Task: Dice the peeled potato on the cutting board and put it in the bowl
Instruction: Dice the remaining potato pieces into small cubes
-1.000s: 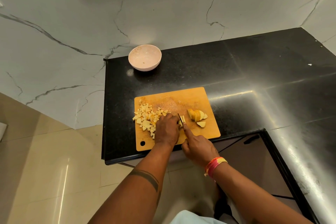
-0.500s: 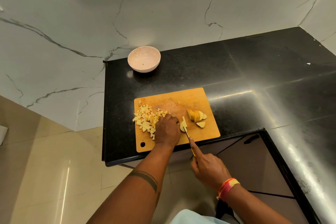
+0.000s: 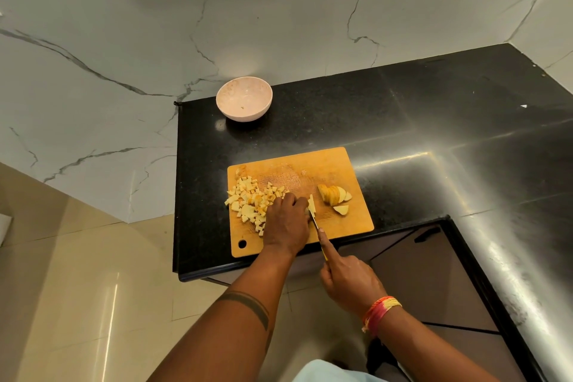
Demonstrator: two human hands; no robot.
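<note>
While left hand (image 3: 286,223) fingers curl onto potato piece (image 3: 311,203), right hand (image 3: 348,280) fingers grip knife (image 3: 314,221) w/ index extended.

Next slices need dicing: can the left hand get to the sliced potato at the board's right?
Probably yes: the left hand only has to cross the knife; the potato slices lie uncovered on the cutting board.

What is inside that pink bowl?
The bowl holds no potato yet, just a tiny speck near its bottom. Nothing covers its inside; the diced pieces are on the cutting board.
</note>
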